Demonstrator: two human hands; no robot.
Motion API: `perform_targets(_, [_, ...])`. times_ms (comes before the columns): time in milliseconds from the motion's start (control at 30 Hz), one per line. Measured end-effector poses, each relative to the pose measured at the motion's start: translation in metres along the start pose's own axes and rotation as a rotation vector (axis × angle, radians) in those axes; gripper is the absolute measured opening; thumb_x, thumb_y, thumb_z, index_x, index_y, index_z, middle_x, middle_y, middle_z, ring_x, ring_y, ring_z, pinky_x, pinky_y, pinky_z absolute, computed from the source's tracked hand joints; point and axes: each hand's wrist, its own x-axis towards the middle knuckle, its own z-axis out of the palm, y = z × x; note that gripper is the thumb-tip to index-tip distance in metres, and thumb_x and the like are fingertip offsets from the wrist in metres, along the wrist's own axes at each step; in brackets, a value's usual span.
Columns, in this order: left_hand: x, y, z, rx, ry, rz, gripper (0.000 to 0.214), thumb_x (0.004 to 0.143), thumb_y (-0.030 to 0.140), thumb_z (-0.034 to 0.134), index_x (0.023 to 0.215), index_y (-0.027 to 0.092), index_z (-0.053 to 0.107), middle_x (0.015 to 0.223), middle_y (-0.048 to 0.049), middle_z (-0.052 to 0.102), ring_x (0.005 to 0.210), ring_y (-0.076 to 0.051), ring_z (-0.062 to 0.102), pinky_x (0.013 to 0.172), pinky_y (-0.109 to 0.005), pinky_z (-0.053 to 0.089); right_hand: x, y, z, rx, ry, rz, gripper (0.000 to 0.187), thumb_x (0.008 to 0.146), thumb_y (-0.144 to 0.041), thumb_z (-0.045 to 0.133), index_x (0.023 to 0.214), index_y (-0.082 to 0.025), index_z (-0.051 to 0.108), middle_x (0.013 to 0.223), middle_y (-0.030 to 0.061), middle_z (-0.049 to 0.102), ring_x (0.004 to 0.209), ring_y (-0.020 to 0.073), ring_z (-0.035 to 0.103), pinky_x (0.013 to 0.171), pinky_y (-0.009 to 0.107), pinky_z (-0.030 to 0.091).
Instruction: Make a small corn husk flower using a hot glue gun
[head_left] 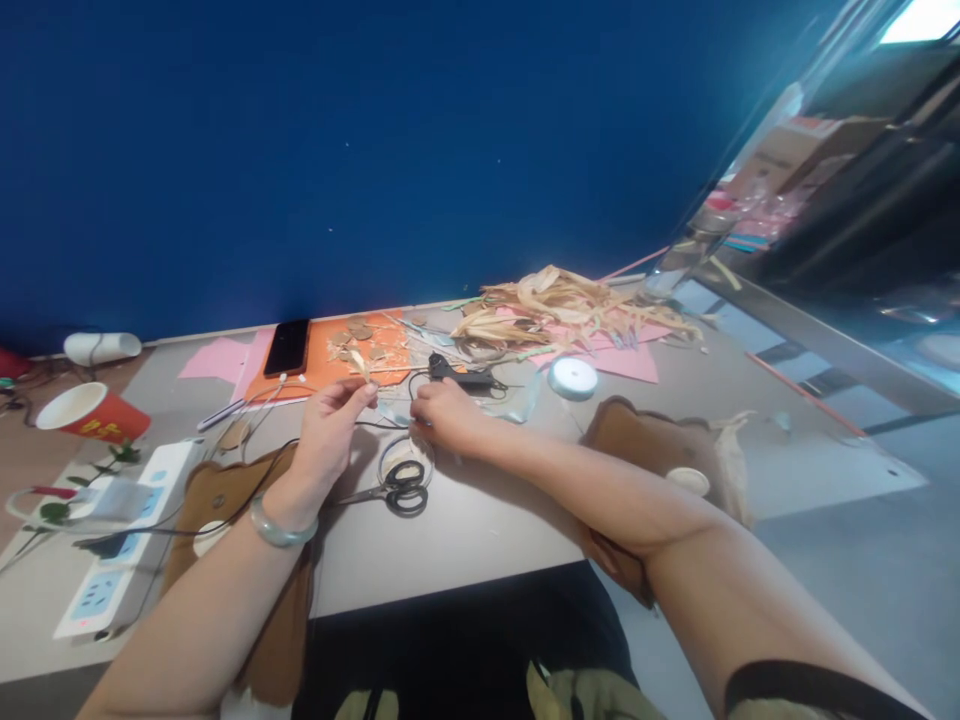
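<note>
My left hand [334, 420] is closed in a pinch on a small strip of dried husk [361, 364], which sticks up past the fingertips. Close beside it, my right hand [448, 415] has its fingers curled together on a light blue ribbon [517, 412]. That ribbon shows on both sides of the hand and leads to a ribbon spool [572, 378] at the right. Just beyond my right hand lies a black glue gun [465, 375]. Black-handled scissors [405, 488] rest below both hands, over a small round coil partly hidden by them.
A heap of dried husks [555, 305] lies at the back. A phone [287, 348] sits by an orange sheet [330, 345] with scraps. At left stand a paper cup [94, 412] and a power strip [127, 540] with cords. Brown padded pieces [637, 440] flank the work area.
</note>
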Motion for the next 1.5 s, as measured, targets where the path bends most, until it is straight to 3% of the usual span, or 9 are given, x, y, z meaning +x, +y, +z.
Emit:
perform_targets(100, [0.000,0.000,0.000,0.000,-0.012,0.006,0.019,0.068,0.030,0.076,0.074,0.015,0.067,0.061,0.0014,0.062,0.061,-0.010,0.055,0.068,-0.025,0.044,0.002,0.008,-0.003,0.268,0.060,0.043,0.010,0.081,-0.015,0.056,0.078,-0.011,0.065,0.084,0.0087,0.065,0.083,0.0176,0.057,0.075,0.030,0.035])
perform_targets(233, [0.001,0.001,-0.002,-0.026,0.022,0.020,0.018,0.070,0.031,0.075,0.075,0.016,0.066,0.062,0.0021,0.061,0.063,-0.010,0.053,0.069,-0.024,0.042,0.001,0.026,-0.026,0.942,0.126,0.121,0.013,0.081,-0.024,0.060,0.075,-0.013,0.057,0.070,0.0016,0.060,0.065,0.0116,0.054,0.065,0.025,0.041])
perform_targets(400, [0.002,0.002,-0.003,-0.046,0.030,0.022,0.018,0.071,0.031,0.075,0.073,0.016,0.065,0.063,0.0019,0.060,0.063,-0.010,0.053,0.068,-0.024,0.040,-0.010,0.042,-0.060,1.366,-0.064,-0.025,0.023,0.076,-0.032,0.070,0.076,-0.014,0.057,0.069,0.0004,0.065,0.062,0.0101,0.058,0.062,0.023,0.045])
perform_targets(567, [-0.001,0.004,-0.003,-0.003,-0.005,0.017,0.018,0.074,0.032,0.073,0.072,0.016,0.064,0.064,0.0013,0.060,0.065,-0.010,0.053,0.071,-0.024,0.040,-0.020,0.041,-0.081,0.899,-0.578,-0.344,0.027,0.078,-0.030,0.069,0.096,-0.009,0.070,0.090,0.0094,0.073,0.082,0.0140,0.065,0.075,0.023,0.047])
perform_targets(800, [0.000,0.002,-0.003,-0.021,-0.025,0.009,0.017,0.073,0.031,0.073,0.071,0.017,0.064,0.064,0.0018,0.060,0.064,-0.010,0.053,0.069,-0.024,0.041,-0.020,0.024,-0.069,-0.119,-0.491,0.183,0.028,0.074,-0.033,0.063,0.079,-0.007,0.073,0.074,0.0156,0.070,0.068,0.0234,0.065,0.057,0.028,0.041])
perform_targets(1000, [-0.001,0.003,-0.002,-0.031,-0.028,0.021,0.016,0.073,0.030,0.073,0.071,0.017,0.065,0.063,0.0019,0.059,0.063,-0.010,0.053,0.067,-0.024,0.041,-0.016,0.014,-0.053,-0.169,-0.600,0.288,0.030,0.069,-0.022,0.063,0.091,-0.005,0.074,0.089,0.0198,0.071,0.073,0.0280,0.067,0.055,0.029,0.043])
perform_targets(1200, [-0.003,0.005,0.000,-0.032,-0.037,0.039,0.014,0.074,0.028,0.073,0.071,0.017,0.064,0.062,0.0024,0.059,0.061,-0.010,0.053,0.065,-0.024,0.042,-0.013,0.018,-0.052,-0.139,-0.593,0.296,0.038,0.084,-0.034,0.049,0.088,-0.006,0.075,0.089,0.0202,0.072,0.075,0.0269,0.068,0.061,0.030,0.046])
perform_targets(1400, [-0.004,0.005,0.000,-0.014,-0.032,0.037,0.015,0.073,0.029,0.073,0.073,0.017,0.064,0.062,0.0021,0.059,0.061,-0.010,0.053,0.065,-0.024,0.043,-0.010,0.020,-0.042,-0.134,-0.530,0.296,0.037,0.074,-0.035,0.062,0.095,-0.008,0.074,0.091,0.0197,0.072,0.080,0.0285,0.068,0.064,0.030,0.047])
perform_targets(1500, [-0.005,0.006,0.000,-0.024,-0.029,0.036,0.013,0.073,0.027,0.073,0.073,0.017,0.064,0.062,0.0021,0.059,0.061,-0.010,0.053,0.065,-0.023,0.043,-0.006,0.023,-0.042,-0.143,-0.455,0.323,0.038,0.080,-0.036,0.055,0.099,-0.009,0.072,0.097,0.0204,0.071,0.086,0.0283,0.068,0.069,0.030,0.047])
